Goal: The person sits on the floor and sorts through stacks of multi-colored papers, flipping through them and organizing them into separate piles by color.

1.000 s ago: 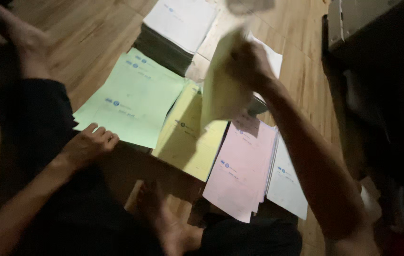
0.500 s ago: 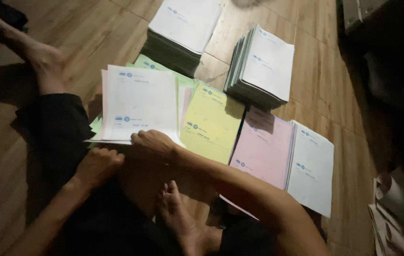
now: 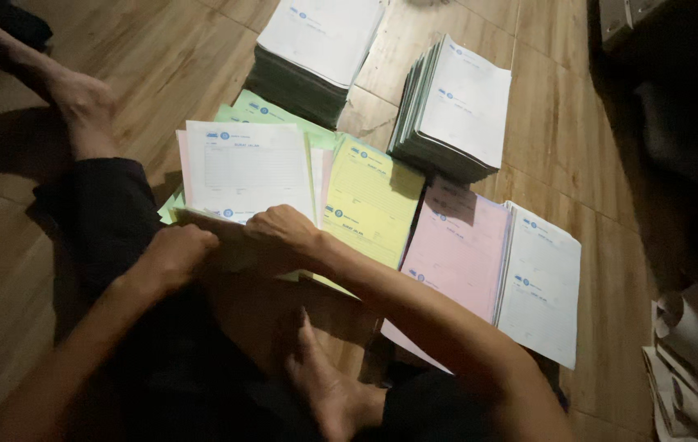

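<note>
A white printed form sheet [image 3: 247,168] lies on top of a small set of coloured sheets over the green pile [image 3: 271,115]. My left hand [image 3: 173,254] and my right hand [image 3: 283,237] meet at the near edge of that set and grip it, knuckles up. Right of them lie a yellow pile [image 3: 373,200], a pink pile [image 3: 459,245] and a white pile [image 3: 541,282] in a row on the wooden floor. I sit cross-legged with my bare feet showing.
Two thick stacks of white forms stand at the back, one stack [image 3: 308,53] in the centre and another stack [image 3: 455,110] to its right. Crumpled paper [image 3: 688,352] lies at the right edge. A dark object fills the top right corner.
My right hand brought a sheet down from above the piles and set it on the left set. Both hands have since come together at its near edge.
</note>
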